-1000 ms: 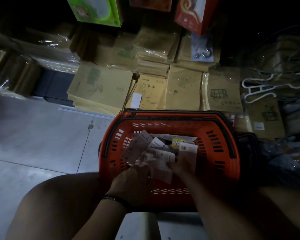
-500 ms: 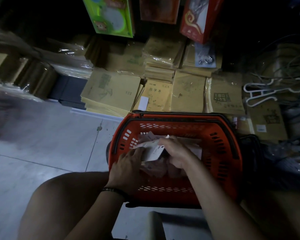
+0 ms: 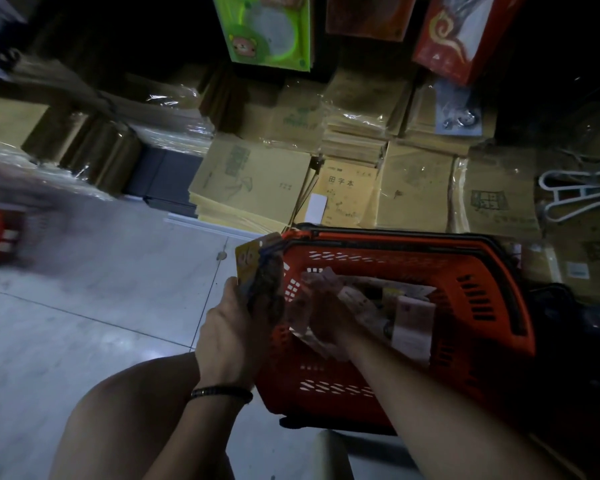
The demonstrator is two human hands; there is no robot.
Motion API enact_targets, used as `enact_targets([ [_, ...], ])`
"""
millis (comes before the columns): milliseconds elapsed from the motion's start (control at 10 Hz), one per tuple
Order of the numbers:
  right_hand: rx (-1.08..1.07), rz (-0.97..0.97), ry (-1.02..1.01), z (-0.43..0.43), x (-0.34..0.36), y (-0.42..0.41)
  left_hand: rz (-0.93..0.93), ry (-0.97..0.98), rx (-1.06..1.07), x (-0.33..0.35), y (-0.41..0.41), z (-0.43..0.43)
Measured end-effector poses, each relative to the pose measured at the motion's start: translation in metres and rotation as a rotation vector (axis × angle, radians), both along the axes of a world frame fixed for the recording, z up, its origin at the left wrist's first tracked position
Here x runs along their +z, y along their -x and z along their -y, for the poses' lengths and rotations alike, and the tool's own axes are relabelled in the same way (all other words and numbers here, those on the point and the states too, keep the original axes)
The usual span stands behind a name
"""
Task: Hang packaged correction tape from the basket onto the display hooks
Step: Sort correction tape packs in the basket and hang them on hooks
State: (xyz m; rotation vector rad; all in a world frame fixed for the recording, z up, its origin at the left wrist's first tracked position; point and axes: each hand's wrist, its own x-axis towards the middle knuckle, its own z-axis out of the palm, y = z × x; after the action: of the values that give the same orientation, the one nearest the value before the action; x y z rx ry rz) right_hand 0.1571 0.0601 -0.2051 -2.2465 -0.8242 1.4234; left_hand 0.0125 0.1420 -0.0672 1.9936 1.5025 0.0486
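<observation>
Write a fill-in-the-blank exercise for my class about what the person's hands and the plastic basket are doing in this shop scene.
1. The left hand holds a stack of yellow-backed packets just outside the basket's ____ wall.
2. The slotted plastic shopping basket is ____ in colour.
3. The right hand reaches ____ the basket, among the loose pale packets.
4. A dark bracelet sits on the ____ wrist.

Missing words: left; orange-red; into; left
</observation>
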Motion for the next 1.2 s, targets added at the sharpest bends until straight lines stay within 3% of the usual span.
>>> enact_targets([
  [100,0.175,0.109,0.045,-0.010,-0.019,0.002,-0.018,0.020,-0.006,-0.002,0.002,-0.003],
  [200,0.145,0.185,0.108,-0.011,-0.040,0.004,-0.027,0.039,-0.031,-0.003,0.002,-0.002],
  [300,0.039,0.215,0.143,0.009,-0.055,0.009,-0.042,0.043,-0.047,-0.004,0.002,-0.003],
  [500,-0.524,0.184,0.011,0.055,-0.021,0.010,-0.044,0.098,-0.043,-0.002,0.000,-0.001],
  [600,-0.586,0.170,-0.108,0.078,-0.022,0.016,-0.030,0.096,-0.045,-0.001,-0.001,0.000],
  [700,-0.672,0.173,-0.207,0.089,0.021,0.017,-0.007,0.120,-0.027,0.000,-0.003,0.002],
  [900,-0.744,0.289,-0.499,0.121,0.101,0.003,0.170,0.175,0.001,0.021,0.005,0.010],
  [1200,-0.673,0.275,-0.873,0.154,0.225,-0.005,0.675,0.512,-0.058,0.091,0.002,0.060],
])
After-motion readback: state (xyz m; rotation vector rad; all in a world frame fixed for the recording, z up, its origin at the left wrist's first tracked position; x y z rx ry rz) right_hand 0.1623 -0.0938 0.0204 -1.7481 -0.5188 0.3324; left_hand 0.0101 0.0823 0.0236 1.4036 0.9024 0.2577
